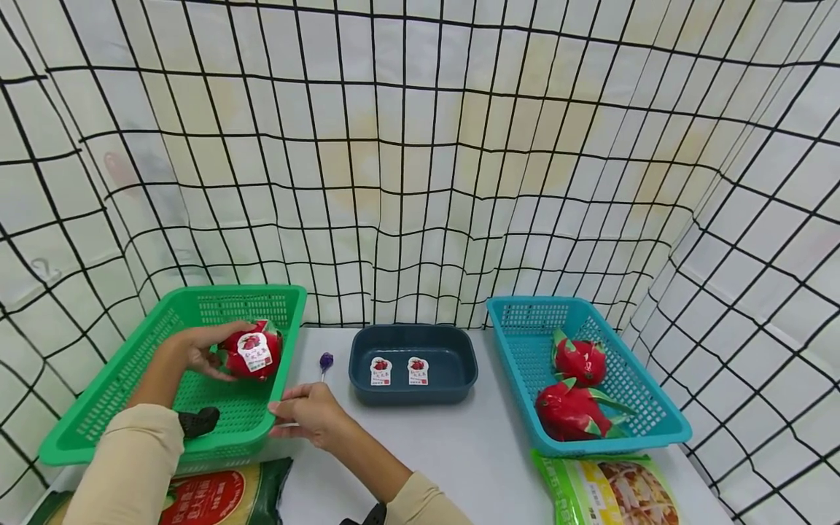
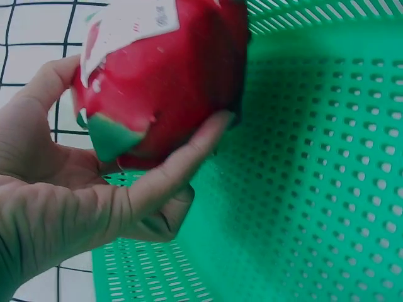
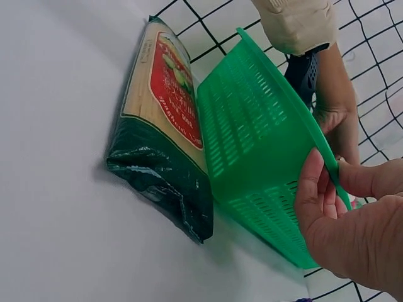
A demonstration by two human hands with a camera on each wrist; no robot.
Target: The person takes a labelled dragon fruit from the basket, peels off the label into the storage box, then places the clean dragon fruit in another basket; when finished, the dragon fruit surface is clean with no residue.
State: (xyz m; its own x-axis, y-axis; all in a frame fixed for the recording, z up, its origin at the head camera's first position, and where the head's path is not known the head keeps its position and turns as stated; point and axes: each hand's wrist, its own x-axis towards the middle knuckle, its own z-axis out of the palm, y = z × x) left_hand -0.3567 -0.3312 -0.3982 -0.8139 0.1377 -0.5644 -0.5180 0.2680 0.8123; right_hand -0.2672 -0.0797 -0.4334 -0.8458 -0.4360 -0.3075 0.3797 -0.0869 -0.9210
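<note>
My left hand [image 1: 200, 351] grips a red dragon fruit [image 1: 272, 348] with green leaf tips, inside the green basket [image 1: 216, 408]. A white printed sticker [image 1: 254, 351] is on the fruit's skin. In the left wrist view the thumb and fingers wrap the dragon fruit [image 2: 182, 82] from below and the side, above the perforated basket floor [image 2: 315, 189]. My right hand [image 1: 315, 417] pinches the rim at the basket's right side. Seen from the right wrist, the thumb and fingers [image 3: 308, 189] clasp that green rim from both sides.
A dark blue tray [image 1: 413, 397] with two stickers [image 1: 380, 370] stands mid-table, a purple lollipop [image 1: 326, 360] beside it. At right, a blue basket [image 1: 525, 379] holds two dragon fruits [image 1: 571, 415]. Spaghetti [image 3: 170, 94] and a green snack bag [image 1: 610, 488] lie in front. Black grid netting surrounds the table.
</note>
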